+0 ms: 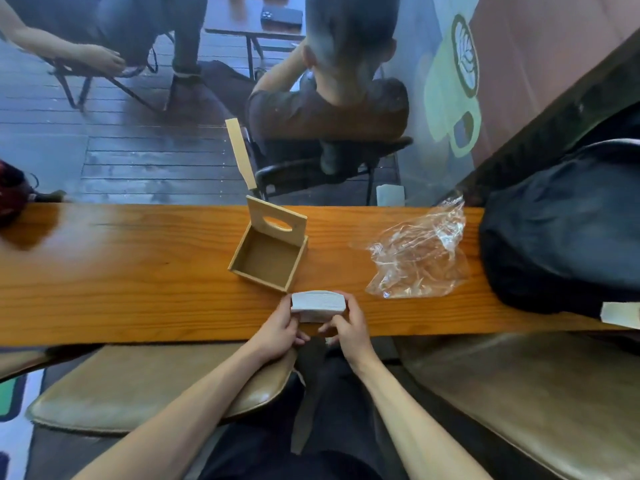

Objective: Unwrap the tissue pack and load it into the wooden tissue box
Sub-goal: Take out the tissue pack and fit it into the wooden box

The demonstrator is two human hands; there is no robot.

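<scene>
Head view, single frame. Tissue stack point(318, 304) bare, out of wrapper, held just above near edge of counter point(138, 271), between both hands. Left hand point(281, 332) at stack's left end, fingers curled round that end, thumb side toward the viewer. Right hand point(348, 329) at right end, fingers curled over the top corner, thumb beneath; grip on both ends, neither hand spread flat. Stack's long axis left to right, roughly along counter edge; upper face bowed slightly upward. Box point(268, 263) standing open directly beyond stack, its near corner just beside stack's far edge, apparently not touching. Box turned at an angle to counter edge, so cavity's sides do not line up with stack's long axis. Lid point(278, 221) with oval slot tipped up at far side, leaving mouth clear from the near side. Cavity shows nothing inside. Wrapper point(417, 256), clear and crumpled, lying to the right of box, well apart from hands. Dark bag point(561, 230) at far right end of counter. Judgement: unwrapping done, loading not yet begun. Coming move turns on a short carry forward and slightly left, plus a twist of stack to match box's skew; both hands equally near, left a shade closer to box corner. Risk: loose sheets splaying if end grip slackens.
</scene>
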